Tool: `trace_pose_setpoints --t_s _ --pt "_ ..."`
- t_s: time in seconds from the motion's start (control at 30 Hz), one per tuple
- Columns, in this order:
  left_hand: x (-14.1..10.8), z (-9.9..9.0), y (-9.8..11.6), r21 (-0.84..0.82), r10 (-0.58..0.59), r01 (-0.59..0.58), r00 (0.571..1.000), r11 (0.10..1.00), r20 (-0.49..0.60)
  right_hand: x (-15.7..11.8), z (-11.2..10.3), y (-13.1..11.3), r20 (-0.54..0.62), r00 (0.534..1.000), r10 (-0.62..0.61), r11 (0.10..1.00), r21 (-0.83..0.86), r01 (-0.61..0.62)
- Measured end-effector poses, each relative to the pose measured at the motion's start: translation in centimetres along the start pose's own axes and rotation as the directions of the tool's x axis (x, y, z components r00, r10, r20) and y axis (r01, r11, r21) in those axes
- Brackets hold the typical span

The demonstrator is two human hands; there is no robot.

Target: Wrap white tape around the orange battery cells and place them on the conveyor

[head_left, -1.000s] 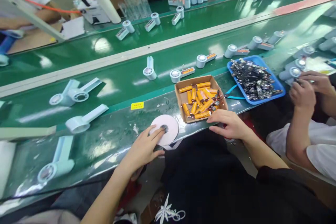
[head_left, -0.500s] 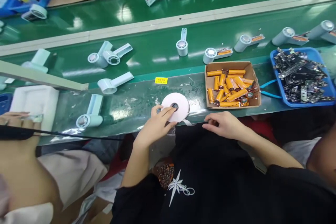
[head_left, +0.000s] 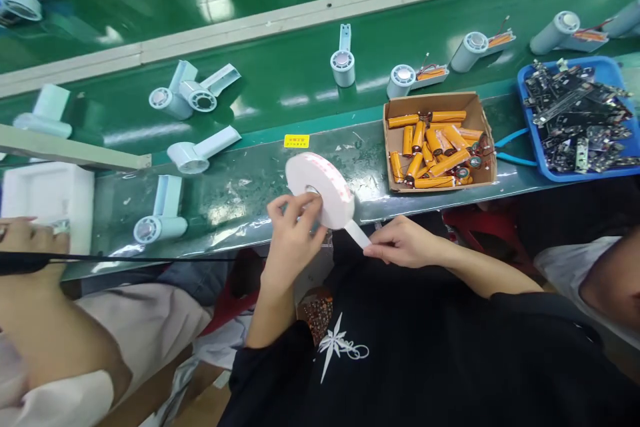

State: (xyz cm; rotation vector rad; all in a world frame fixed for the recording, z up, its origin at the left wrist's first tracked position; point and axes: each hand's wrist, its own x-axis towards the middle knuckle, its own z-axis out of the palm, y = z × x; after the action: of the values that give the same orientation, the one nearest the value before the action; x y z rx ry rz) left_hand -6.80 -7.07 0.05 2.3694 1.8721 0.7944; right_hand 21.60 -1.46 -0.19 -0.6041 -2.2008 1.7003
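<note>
The flat white roll of double-sided tape (head_left: 320,190) has been lifted off the glossy green tabletop (head_left: 240,197), where it lay flat half a second ago — it is now held tilted on edge, just above the tabletop's near rim. The left hand (head_left: 293,237) is closed on the roll, fingers curled at its central hole. The right hand (head_left: 400,247), which rested empty at the tabletop's edge before, is now pinched shut on the loose white tape tail (head_left: 359,233), drawn out below and to the right of the roll. From this it is judged that a length of tape is being pulled off, though how much is wanted cannot be told.

Just beyond the right hand, an open brown cardboard box (head_left: 434,101) of orange cylindrical batteries (head_left: 433,147) is set on the tabletop; it has not been touched. A blue plastic tray (head_left: 607,68) of dark circuit boards is seen further right, with blue-handled cutters (head_left: 510,150) lying between tray and box. Pale blue plastic fan housings (head_left: 159,217) are spread to the left and on the green conveyor belt (head_left: 280,80) behind — some with orange cells fitted. At the far left, another person's hand (head_left: 20,233) is seen beside a white foam block (head_left: 47,193).
</note>
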Motion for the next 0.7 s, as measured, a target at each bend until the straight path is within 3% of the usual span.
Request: trace_pose_setpoints --t_s 0.07,0.13,0.23,0.33,0.4,0.47,0.53,0.6,0.63,0.7 --pt "0.4 1.3 -0.6 -0.057 -0.152 0.147 0.984 0.987 -0.095 -0.7 0.0 0.3 0.084 0.996 -0.019 0.991 -0.132 0.03" --pt "0.7 2.7 -0.9 -0.131 -0.264 0.246 0.955 0.96 -0.135 -1.9 -0.7 0.7 0.143 0.987 0.068 0.939 -0.343 -0.015" --pt "0.7 4.6 -0.5 -0.146 -0.251 0.232 0.958 0.962 -0.137 -4.0 -3.4 0.4 0.17 0.955 0.245 0.845 -0.521 -0.123" --pt "0.7 5.7 0.6 -0.087 -0.18 0.167 0.966 0.982 -0.186 -4.3 -7.6 -1.2 0.008 0.977 0.211 0.839 -0.514 -0.177" --pt "0.9 6.0 1.3 -0.072 -0.147 0.136 0.969 0.988 -0.197 -2.9 -10.3 -1.9 -0.201 0.971 0.127 0.781 -0.584 -0.223" --pt "1.1 6.1 2.0 -0.078 -0.108 0.095 0.975 0.992 -0.192 -0.4 -12.1 -1.9 -0.327 0.942 0.078 0.63 -0.716 -0.3" --pt "1.4 6.2 2.5 -0.089 -0.062 0.046 0.98 0.995 -0.188 2.3 -12.9 -1.2 -0.35 0.932 0.094 0.437 -0.827 -0.355" --pt "1.5 6.2 2.9 -0.092 -0.034 0.018 0.983 0.996 -0.183 4.4 -13.0 -0.4 -0.338 0.928 0.154 0.303 -0.878 -0.37" --pt "1.5 6.3 3.1 -0.091 -0.032 0.016 0.984 0.996 -0.174 5.1 -13.0 0.0 -0.332 0.925 0.182 0.281 -0.884 -0.373" --pt "1.5 6.4 3.2 -0.09 -0.035 0.022 0.988 0.996 -0.149 5.5 -13.2 0.5 -0.303 0.924 0.235 0.341 -0.864 -0.37"
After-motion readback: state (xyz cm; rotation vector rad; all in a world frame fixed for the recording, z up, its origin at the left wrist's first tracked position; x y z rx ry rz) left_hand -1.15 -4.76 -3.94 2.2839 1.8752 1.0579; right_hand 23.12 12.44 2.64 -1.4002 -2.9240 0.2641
